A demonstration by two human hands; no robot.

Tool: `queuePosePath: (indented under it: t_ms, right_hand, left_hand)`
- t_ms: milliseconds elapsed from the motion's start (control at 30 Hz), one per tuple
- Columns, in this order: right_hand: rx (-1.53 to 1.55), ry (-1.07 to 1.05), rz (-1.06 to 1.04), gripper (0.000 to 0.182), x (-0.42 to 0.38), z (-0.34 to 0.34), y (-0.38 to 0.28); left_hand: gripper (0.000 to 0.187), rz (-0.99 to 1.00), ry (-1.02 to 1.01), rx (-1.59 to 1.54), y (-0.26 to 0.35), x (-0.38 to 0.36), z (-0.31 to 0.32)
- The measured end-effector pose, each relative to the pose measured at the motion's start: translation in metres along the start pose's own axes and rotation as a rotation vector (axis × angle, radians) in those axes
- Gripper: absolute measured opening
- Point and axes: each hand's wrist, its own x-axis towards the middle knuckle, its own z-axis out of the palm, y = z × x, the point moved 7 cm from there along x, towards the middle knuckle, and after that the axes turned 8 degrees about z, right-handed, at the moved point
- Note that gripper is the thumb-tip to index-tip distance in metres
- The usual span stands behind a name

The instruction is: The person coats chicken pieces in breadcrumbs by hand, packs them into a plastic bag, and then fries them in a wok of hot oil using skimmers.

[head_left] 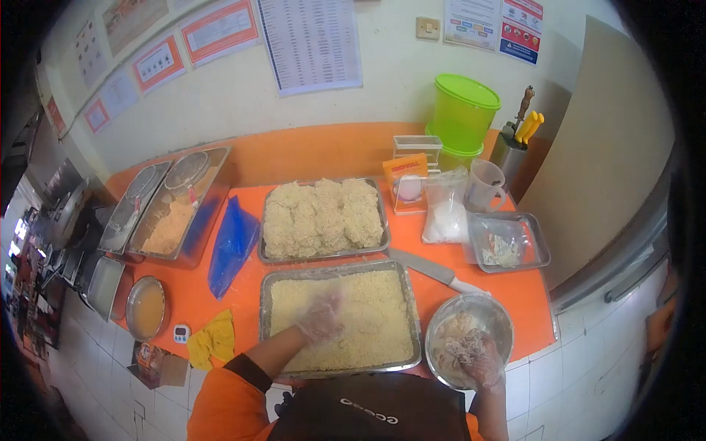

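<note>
Left gloved hand (321, 321) was down on pale crumbs (375, 316) in the near metal tray (413, 331), too blurry to tell its grip. Right hand (484, 365) was inside the steel bowl (502, 321) touching floury, sticky pieces (460, 328), grip unclear too.
</note>
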Motion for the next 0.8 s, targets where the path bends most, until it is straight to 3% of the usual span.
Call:
queuePosePath:
  t_ms: [33, 133, 233, 333, 400, 467, 533, 567, 633, 733, 800]
  right_hand:
    - [0.097, -0.046, 0.109, 0.032, 0.003, -0.003, 0.0]
    - [-0.014, 0.022, 0.031, 0.028, 0.0, -0.003, -0.002]
    - [0.219, -0.032, 0.182, 0.025, 0.001, -0.011, -0.007]
    - [0.019, 0.01, -0.061, 0.023, -0.001, -0.01, -0.012]
    - [-0.007, 0.044, -0.042, 0.023, -0.001, -0.014, -0.018]
    - [0.09, 0.006, 0.086, 0.023, 0.001, -0.012, -0.022]
    - [0.303, -0.089, 0.324, 0.025, 0.004, -0.004, -0.02]
    - [0.215, -0.067, 0.239, 0.026, 0.006, -0.004, -0.023]
    - [0.04, -0.015, 0.076, 0.027, 0.006, -0.001, -0.026]
    - [0.126, 0.02, 0.041, 0.031, -0.003, -0.013, -0.027]
    - [0.044, 0.019, 0.015, 0.031, -0.007, -0.012, -0.015]
  left_hand:
    - [0.084, 0.021, -0.147, -0.003, 0.003, -0.005, 0.007]
    - [0.082, -0.112, 0.041, -0.099, -0.03, -0.025, -0.014]
    - [0.089, 0.004, -0.12, -0.106, -0.017, -0.056, -0.039]
    - [0.071, 0.164, -0.301, -0.075, 0.025, -0.086, -0.039]
    - [0.058, 0.047, -0.479, -0.563, 0.011, -0.1, 0.023]
    - [0.049, 0.167, -0.279, -0.789, 0.004, -0.096, 0.05]
    - [0.044, 0.524, 0.3, -0.693, 0.012, -0.095, 0.007]
    - [0.044, 0.356, 0.346, -0.825, 0.005, -0.09, 0.009]
    - [0.046, 0.017, 0.428, -1.076, 0.026, -0.057, -0.045]
    - [0.059, -0.246, 0.056, -0.082, 0.053, -0.003, -0.043]
    - [0.08, -0.08, 0.25, -0.149, 0.08, 0.002, -0.06]
